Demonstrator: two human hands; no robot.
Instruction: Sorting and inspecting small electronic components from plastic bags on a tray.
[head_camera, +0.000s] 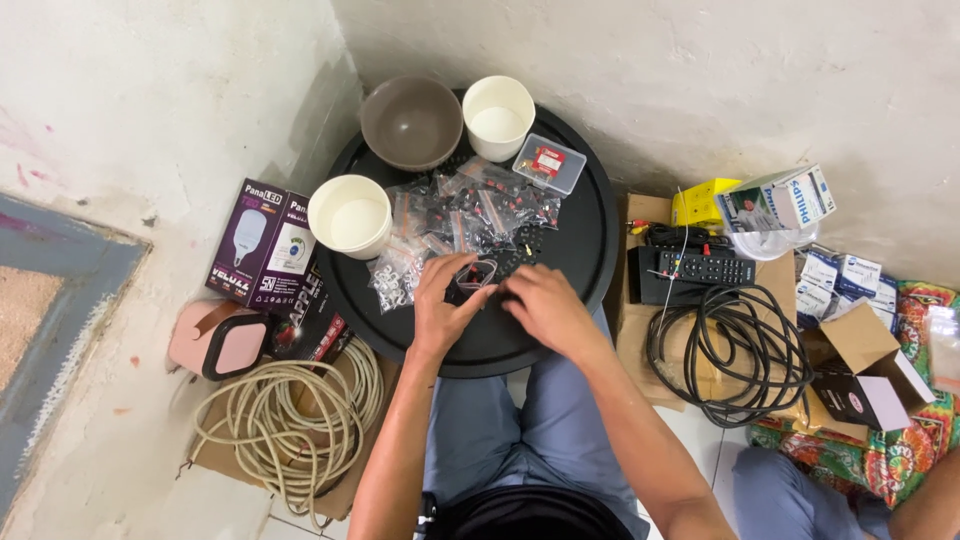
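Note:
A round black tray sits in front of my knees with several small clear bags of black and red parts heaped on it. My left hand pinches a small clear bag with dark parts near the tray's middle. My right hand rests on the tray just right of that bag, fingers bent toward it. On the tray also stand a brown bowl, two white cups and a small clear plastic box. A bag of white rings lies by my left hand.
Left of the tray are purple bulb boxes, a pink container with a black lid and a coil of cream cable. To the right lie a remote control, coiled black cable and several small boxes. Another person's knee shows at the bottom right.

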